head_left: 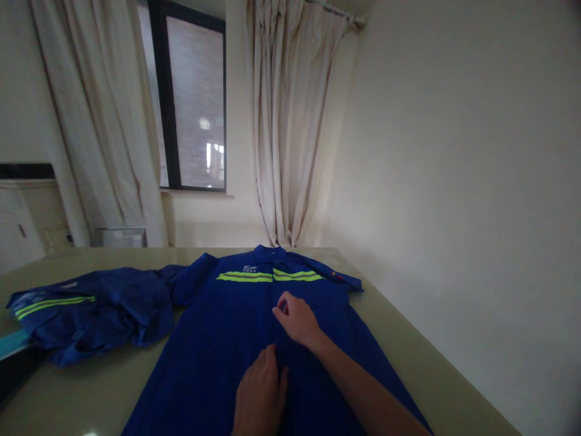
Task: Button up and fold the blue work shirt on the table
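Note:
A blue short-sleeved work shirt (pixel 218 357), with yellow-green reflective bands across the chest and its collar at the far end, lies spread front up before me. My left hand (pixel 261 387) rests on the lower front near the centre line, fingers stretched forward and thumb a little apart. Farther up, just below the chest bands, my right hand (pixel 296 318) is over the front opening. Its fingers are curled in and the thumb is close to the index finger. Whatever may be between those fingertips is too small to make out.
To the left lies a second blue garment (pixel 113 309), crumpled, with a similar band. A teal and black item (pixel 13 354) is at the left edge. The pale table (pixel 436 369) runs along the right wall. Curtains (pixel 295 121) and a window (pixel 195 103) are behind.

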Action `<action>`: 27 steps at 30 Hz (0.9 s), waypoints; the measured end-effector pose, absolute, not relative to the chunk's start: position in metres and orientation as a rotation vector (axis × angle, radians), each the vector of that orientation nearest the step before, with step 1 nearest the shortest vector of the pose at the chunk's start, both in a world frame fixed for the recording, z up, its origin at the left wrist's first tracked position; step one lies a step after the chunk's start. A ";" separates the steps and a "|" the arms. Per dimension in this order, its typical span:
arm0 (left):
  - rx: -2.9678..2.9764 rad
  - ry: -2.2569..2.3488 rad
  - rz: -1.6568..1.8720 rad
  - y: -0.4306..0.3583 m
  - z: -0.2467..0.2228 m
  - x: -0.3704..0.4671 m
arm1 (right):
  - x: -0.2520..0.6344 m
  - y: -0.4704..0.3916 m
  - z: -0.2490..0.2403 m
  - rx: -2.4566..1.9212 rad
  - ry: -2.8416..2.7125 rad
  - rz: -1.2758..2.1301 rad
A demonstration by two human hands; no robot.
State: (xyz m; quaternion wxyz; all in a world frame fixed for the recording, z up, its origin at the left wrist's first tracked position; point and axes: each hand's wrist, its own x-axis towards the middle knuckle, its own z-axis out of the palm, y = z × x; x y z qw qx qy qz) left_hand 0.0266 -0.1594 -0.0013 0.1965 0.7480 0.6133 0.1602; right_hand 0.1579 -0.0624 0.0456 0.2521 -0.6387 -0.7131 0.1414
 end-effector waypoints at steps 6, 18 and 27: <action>1.813 1.600 0.751 -0.159 0.000 0.021 | 0.150 -0.125 0.021 -1.867 -1.857 0.371; 2.115 1.737 0.567 -0.135 0.010 0.011 | 0.169 -0.112 0.004 -1.658 -1.472 0.615; 2.209 1.570 0.529 -0.102 0.010 0.016 | 0.175 -0.108 0.001 -1.541 -1.513 0.704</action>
